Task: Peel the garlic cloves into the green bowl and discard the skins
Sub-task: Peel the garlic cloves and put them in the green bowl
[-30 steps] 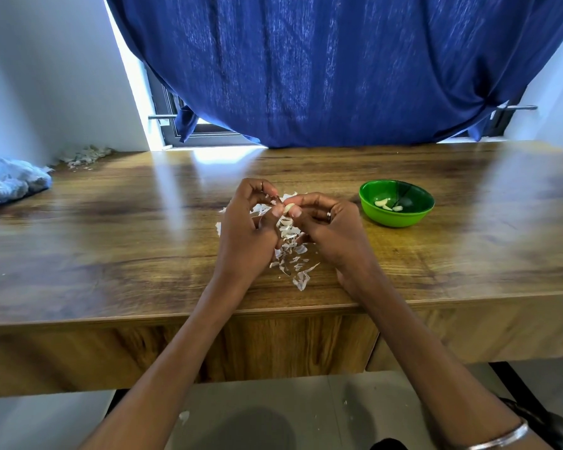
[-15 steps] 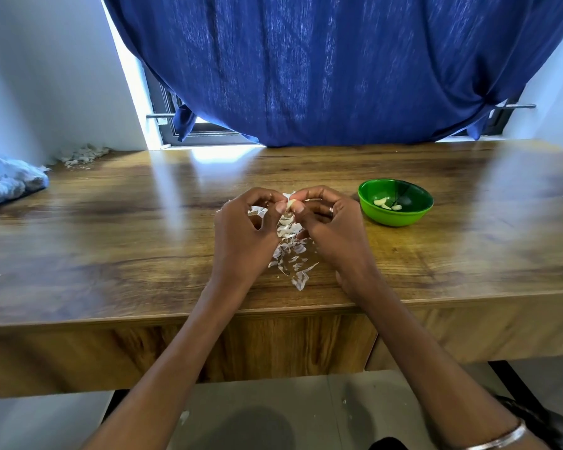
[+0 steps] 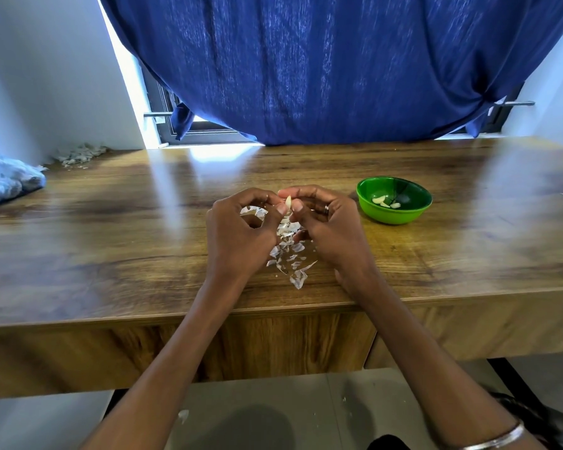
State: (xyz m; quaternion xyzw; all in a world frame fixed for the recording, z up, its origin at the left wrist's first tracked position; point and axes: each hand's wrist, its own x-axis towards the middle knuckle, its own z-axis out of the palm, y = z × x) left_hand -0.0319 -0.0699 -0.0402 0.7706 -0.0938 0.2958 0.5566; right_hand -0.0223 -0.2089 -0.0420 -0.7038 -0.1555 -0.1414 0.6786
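From the head camera, a glossy brown wooden bench [image 3: 117, 228] fills the middle of the view, its near edge running across below the wrists. Both hands meet above its centre. The left hand [image 3: 241, 232] has its fingers curled inward, with thumb and forefinger pinching at a small pale garlic clove [image 3: 288, 201]. The right hand [image 3: 329, 225], which wears a ring on one finger, has its fingers curled too, and its thumb and fingertips pinch the same clove from the other side. The clove stands roughly upright between the two thumbs, raised above the bench top.

Directly beneath and between the hands lies a scattered heap of thin white papery garlic skins [image 3: 290, 254], spreading toward the near edge of the bench. To the right of the right hand, near it but apart, sits a small round green plastic bowl [image 3: 416, 212] with a few pale peeled cloves [image 3: 384, 201] lying in its bottom.

At the far left edge of the bench rests a crumpled pale blue plastic bag [image 3: 7, 180], and just behind it, in the corner by the wall, is a second small pile of whitish skins [image 3: 78, 154]. A dark blue fabric curtain [image 3: 322, 66] hangs behind the bench, covering most of a window. A silver metal bangle [image 3: 498, 438] circles the right wrist at the bottom of the view.
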